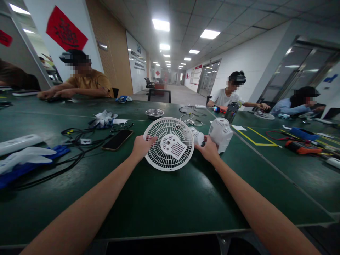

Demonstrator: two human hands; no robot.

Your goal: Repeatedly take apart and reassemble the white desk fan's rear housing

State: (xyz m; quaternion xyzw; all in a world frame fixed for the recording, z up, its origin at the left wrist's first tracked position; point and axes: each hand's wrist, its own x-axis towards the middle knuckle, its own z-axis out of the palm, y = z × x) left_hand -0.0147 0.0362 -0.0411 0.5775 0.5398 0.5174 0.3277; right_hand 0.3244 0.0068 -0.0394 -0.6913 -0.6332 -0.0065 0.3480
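Far left on the green surface (170,202) I see a long white bar (20,144), then blue-and-white gloves (29,161) beside it and loose black cables (77,150). Mustard-shirted person (90,83) sits across, arms on the surface. Grey gloves (103,119) next, phone (117,140) lying in front of them.

My left hand (140,147) pinches the left rim of the white fan grille (174,147), thumb over the bars. Grille is centre, tilted, face toward me; can't tell if its lower rim touches down. Steel bowl (154,113) is behind it.

Small ribbed white part (197,134) sits at the grille's right rim, partly hidden; my right hand (209,150) grips its dark end. White housing (221,132) is upright just beside that hand; contact unclear from here. Dark cup (232,112) behind it, yellow tape outline (265,144) further right, then the orange-and-black meter (302,147).
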